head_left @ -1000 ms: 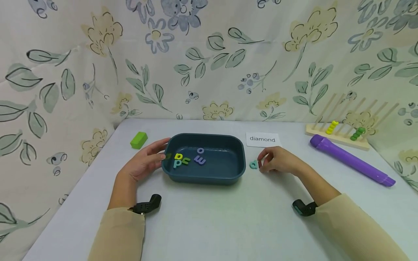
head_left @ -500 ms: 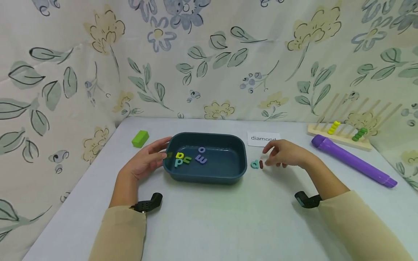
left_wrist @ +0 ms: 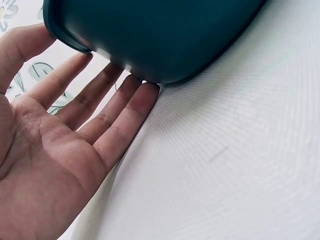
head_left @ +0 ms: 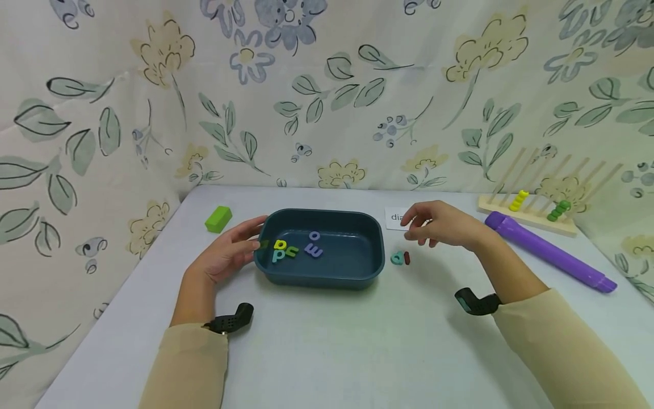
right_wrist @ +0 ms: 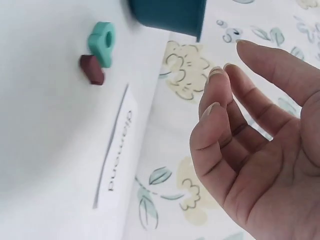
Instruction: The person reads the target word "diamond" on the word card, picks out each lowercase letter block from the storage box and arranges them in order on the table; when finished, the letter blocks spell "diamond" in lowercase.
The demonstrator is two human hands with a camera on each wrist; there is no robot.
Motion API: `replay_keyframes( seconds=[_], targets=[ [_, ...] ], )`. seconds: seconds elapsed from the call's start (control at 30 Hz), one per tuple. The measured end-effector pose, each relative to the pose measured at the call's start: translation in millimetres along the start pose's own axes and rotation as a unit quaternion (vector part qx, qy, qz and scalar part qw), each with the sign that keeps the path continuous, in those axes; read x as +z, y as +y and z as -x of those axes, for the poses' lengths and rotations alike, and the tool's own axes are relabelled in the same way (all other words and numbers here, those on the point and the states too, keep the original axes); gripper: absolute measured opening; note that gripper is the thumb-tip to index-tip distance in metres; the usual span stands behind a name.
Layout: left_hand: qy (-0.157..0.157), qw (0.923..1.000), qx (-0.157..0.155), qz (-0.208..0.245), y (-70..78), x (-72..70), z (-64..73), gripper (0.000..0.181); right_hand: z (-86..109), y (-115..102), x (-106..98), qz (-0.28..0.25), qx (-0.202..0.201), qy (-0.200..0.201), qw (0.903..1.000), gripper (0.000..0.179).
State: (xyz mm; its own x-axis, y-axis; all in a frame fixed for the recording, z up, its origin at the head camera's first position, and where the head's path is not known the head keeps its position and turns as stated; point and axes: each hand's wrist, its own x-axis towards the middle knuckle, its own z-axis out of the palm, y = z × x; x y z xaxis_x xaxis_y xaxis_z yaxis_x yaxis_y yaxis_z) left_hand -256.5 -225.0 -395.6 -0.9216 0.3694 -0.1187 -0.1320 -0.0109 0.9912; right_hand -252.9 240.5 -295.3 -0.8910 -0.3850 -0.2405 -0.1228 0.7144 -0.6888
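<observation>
At the left end of the dark teal tray (head_left: 319, 278) is my left hand (head_left: 227, 255), its thumb over the rim and its fingertips against the outer wall (left_wrist: 150, 50). Inside the tray lie several small letters, among them a purple o (head_left: 314, 236), a purple m-like letter (head_left: 313, 250), a teal p (head_left: 278, 255), a green n (head_left: 292, 251) and a yellow letter (head_left: 279, 245). My right hand (head_left: 441, 224) is raised off the table with loosely bent fingers and holds nothing. Below it lie a teal d (head_left: 397, 258) and a dark red bar-shaped letter (head_left: 406, 258), side by side.
A white card (right_wrist: 116, 150) reading "diamond" lies behind the loose letters, partly covered by my right hand in the head view. A green block (head_left: 218, 219) sits back left. At right are a purple tube (head_left: 549, 250) and a peg rack (head_left: 531, 216) with beads.
My right hand has let go of the dark red letter, leaving it right of the teal d, and has risen away toward the card. The left hand stays at the tray.
</observation>
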Motion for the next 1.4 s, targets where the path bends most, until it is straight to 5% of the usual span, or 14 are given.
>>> replay_keyframes(
  seconds=[1.03, 1.4],
  targets=[
    [0.002, 1.0, 0.005, -0.008, -1.0, -0.4, 0.1, 0.063, -48.7, -76, 11, -0.023, -0.101, -0.01, 0.9946, 0.027],
    [0.006, 0.9999, 0.002, -0.009, -1.8, -2.5, -0.2, 0.064, -76.7, -104, 19, 0.004, -0.129, -0.06, 0.9898, 0.025]
  ],
)
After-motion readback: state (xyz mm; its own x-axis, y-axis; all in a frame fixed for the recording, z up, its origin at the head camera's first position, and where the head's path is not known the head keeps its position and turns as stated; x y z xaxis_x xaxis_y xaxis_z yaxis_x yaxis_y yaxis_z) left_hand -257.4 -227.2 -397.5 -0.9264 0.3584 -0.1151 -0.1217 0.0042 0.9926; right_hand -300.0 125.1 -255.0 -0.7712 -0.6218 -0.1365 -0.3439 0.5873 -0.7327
